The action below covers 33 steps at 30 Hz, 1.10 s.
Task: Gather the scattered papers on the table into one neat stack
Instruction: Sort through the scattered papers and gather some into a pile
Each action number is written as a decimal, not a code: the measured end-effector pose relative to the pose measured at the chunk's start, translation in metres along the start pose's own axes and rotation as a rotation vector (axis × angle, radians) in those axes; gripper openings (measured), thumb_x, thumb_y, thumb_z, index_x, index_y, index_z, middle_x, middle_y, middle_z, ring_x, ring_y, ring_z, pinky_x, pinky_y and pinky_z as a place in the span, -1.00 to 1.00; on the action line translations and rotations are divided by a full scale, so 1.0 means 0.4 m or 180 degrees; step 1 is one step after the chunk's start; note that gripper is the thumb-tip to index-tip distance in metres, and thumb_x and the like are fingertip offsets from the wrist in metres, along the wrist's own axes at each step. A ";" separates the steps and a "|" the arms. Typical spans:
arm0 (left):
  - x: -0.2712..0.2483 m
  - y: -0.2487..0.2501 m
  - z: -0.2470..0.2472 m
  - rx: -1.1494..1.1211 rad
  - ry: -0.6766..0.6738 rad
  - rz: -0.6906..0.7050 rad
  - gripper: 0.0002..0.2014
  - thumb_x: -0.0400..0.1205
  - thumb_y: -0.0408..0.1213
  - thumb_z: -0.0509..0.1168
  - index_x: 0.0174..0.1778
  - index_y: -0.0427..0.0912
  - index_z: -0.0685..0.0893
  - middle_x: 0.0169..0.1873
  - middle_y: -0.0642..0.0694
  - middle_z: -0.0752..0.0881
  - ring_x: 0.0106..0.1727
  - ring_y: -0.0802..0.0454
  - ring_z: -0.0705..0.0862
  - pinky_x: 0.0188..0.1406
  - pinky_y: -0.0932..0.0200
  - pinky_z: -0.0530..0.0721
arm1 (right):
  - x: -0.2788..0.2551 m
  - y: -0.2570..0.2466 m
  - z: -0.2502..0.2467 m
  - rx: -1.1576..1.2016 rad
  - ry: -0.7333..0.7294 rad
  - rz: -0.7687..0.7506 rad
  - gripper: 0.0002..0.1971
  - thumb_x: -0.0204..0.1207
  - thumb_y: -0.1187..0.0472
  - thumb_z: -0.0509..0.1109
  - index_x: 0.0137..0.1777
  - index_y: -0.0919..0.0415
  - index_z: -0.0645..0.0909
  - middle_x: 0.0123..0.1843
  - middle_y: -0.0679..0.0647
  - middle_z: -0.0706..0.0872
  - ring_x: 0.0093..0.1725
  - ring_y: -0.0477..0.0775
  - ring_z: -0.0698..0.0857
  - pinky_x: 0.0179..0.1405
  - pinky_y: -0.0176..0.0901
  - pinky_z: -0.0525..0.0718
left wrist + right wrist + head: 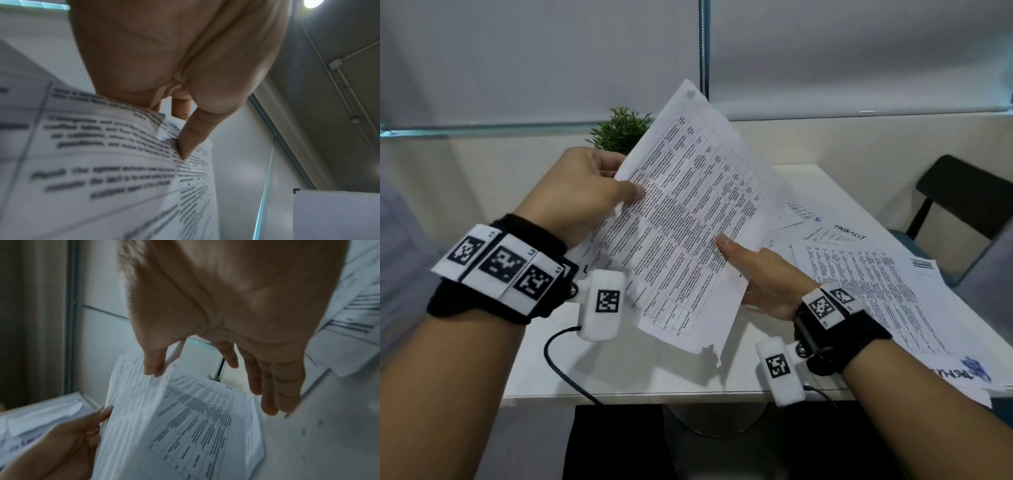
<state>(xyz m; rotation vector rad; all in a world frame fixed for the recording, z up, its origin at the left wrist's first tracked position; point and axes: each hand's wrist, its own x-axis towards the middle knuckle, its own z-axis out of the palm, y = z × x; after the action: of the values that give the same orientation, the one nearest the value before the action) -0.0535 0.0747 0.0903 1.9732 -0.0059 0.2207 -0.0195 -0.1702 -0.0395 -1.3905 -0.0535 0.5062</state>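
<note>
While the left hand (580, 192) pinches the limp, light sheets (688, 219) at 9 o'clock, the right hand (763, 284) supports them, fingers straight.

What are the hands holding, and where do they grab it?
The left hand pinches the printed papers at their left edge. The right hand only touches their right edge with straight fingers.
</note>
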 end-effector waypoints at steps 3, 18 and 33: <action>0.003 -0.003 0.008 -0.0191 -0.0134 0.0164 -0.82 0.45 -0.42 0.57 -0.10 -0.08 0.89 -0.07 -0.31 0.90 0.05 -0.48 0.83 0.20 -0.67 0.64 | 0.000 0.000 -0.019 0.0810 -0.0276 -0.0094 -0.27 0.43 -0.02 0.70 0.55 0.26 0.63 0.59 0.16 0.65 0.53 0.34 0.65 0.51 0.47 0.57; -0.007 0.104 0.109 -0.0553 -0.0878 0.1079 -0.69 0.50 -0.54 0.51 0.10 -0.13 0.86 0.01 -0.05 0.93 0.06 0.01 0.90 0.16 0.10 0.79 | -0.031 -0.032 -0.051 0.1810 -0.0669 -0.0531 -0.32 0.78 -0.17 0.16 0.77 0.21 0.30 0.73 0.39 0.41 0.71 0.41 0.40 0.71 0.52 0.22; 0.088 -0.071 0.232 0.0185 -0.0999 0.0183 -0.70 0.64 -0.13 0.51 0.08 -0.32 0.77 -0.10 -0.17 0.86 -0.20 -0.10 0.79 -0.22 0.21 0.73 | -0.107 -0.076 -0.286 0.1057 0.1115 -0.1510 -0.51 0.58 0.53 0.42 0.53 0.43 0.59 0.37 0.39 0.78 0.33 0.39 0.78 0.22 0.37 0.78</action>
<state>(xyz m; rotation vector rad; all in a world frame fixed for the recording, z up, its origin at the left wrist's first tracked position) -0.0017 0.0050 0.0344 2.0490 -0.2621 -0.0538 -0.0109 -0.2945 -0.0223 -1.0742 -0.0126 -0.1241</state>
